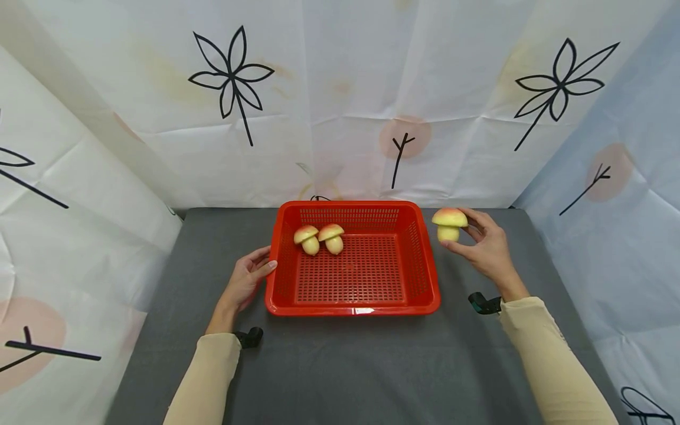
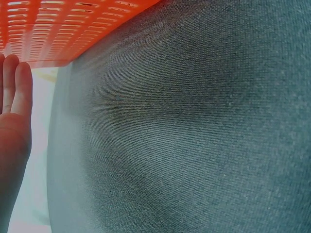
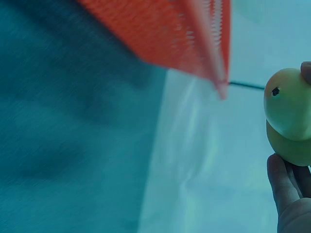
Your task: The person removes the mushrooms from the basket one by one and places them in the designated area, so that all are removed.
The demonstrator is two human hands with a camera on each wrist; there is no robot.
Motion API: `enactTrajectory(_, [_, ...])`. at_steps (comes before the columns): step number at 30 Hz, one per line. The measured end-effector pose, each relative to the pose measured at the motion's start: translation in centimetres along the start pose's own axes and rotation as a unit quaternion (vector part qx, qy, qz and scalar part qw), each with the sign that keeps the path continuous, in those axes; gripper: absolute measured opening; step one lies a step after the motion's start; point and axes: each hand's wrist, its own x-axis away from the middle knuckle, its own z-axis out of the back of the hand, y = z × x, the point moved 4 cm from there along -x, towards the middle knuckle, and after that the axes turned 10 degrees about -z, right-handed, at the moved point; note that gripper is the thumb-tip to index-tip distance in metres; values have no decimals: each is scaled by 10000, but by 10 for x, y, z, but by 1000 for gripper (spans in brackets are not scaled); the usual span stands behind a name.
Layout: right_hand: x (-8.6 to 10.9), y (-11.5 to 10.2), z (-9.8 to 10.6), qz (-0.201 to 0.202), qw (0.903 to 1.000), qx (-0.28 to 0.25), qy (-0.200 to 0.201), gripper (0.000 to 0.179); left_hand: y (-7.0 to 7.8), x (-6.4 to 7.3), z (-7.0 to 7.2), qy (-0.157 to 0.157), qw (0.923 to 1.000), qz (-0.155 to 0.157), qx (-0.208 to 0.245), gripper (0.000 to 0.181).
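A red plastic basket with slotted walls stands on the grey table. Two toy mushrooms, with reddish-yellow caps and pale stems, lie side by side toward its left end. At the basket's left side, my left hand holds the rim, thumb on top and fingers along the outside. In the left wrist view, those fingers are beside the slotted wall. My right hand grips a third toy mushroom, cap up, right of the basket and apart from it. The right wrist view shows this mushroom's rounded underside with a dark spot.
Grey cloth covers the table. White fabric walls printed with black leaf and twig drawings enclose its back and sides. Dark wrist cameras sit on both wrists, close above the table. The basket takes up the middle.
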Motion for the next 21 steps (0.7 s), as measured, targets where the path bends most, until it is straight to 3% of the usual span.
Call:
enactTrajectory(11, [-3,51,9,-982,9930,644,-152,80,0,0,0,-48,10000,-56,-29,55])
enactTrajectory(21, [-5,96,5,-1457,9831,1083,-242,80,1,0,-1,-111,9999,-32,-14,58])
